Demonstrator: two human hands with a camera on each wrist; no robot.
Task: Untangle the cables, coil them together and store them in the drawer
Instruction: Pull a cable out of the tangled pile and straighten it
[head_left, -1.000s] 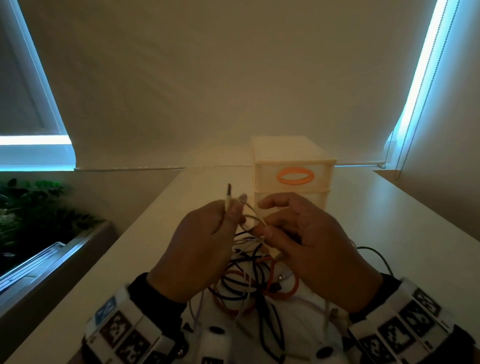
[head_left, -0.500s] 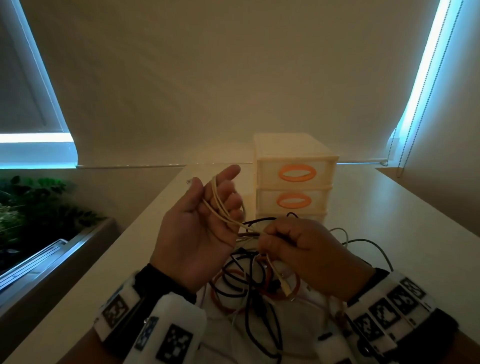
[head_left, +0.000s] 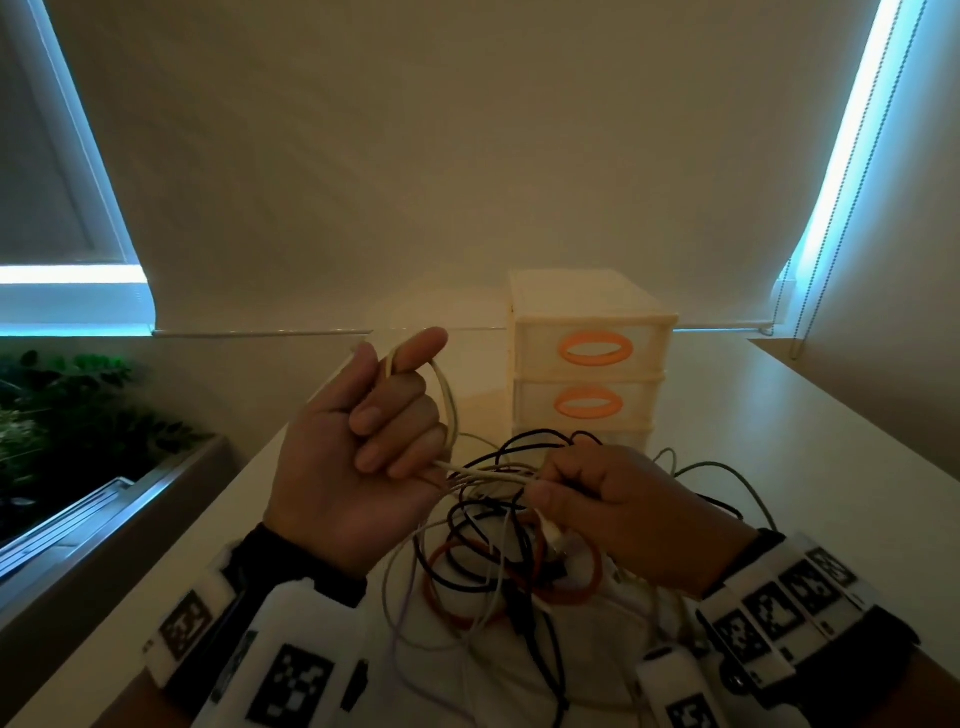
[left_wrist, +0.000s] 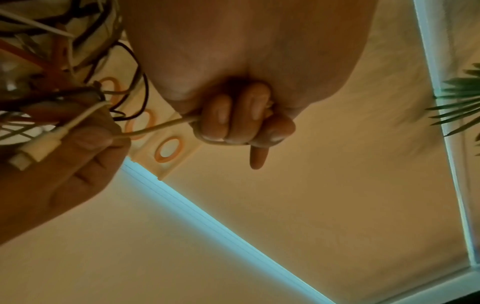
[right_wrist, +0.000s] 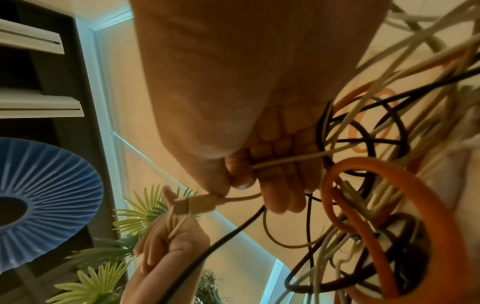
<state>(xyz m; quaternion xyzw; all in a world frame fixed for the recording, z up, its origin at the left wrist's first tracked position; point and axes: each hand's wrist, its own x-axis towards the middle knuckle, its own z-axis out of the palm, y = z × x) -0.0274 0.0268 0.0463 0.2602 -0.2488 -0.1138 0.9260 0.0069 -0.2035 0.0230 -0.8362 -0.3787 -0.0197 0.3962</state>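
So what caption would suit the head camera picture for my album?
Left hand holds loops of a cream cable while the right hand pinches its strand above the tangle.

A cream cable (head_left: 447, 410) runs above black cables (head_left: 467, 530) and an orange cable (head_left: 566, 597). The cream drawer unit (head_left: 587, 317) has orange handles (head_left: 592, 353); wrist bands (head_left: 779, 618) show black-and-white squares.

Left hand (left_wrist: 244, 115) at centre, fingers curled round a cream cable (left_wrist: 161, 126), index finger out toward 6 o'clock, right hand (left_wrist: 64, 164) at 9 o'clock pinching that cable beside a white plug (left_wrist: 33, 152), tangled cables (left_wrist: 64, 51) at 10 o'clock, drawer unit (left_wrist: 168, 150) between the hands
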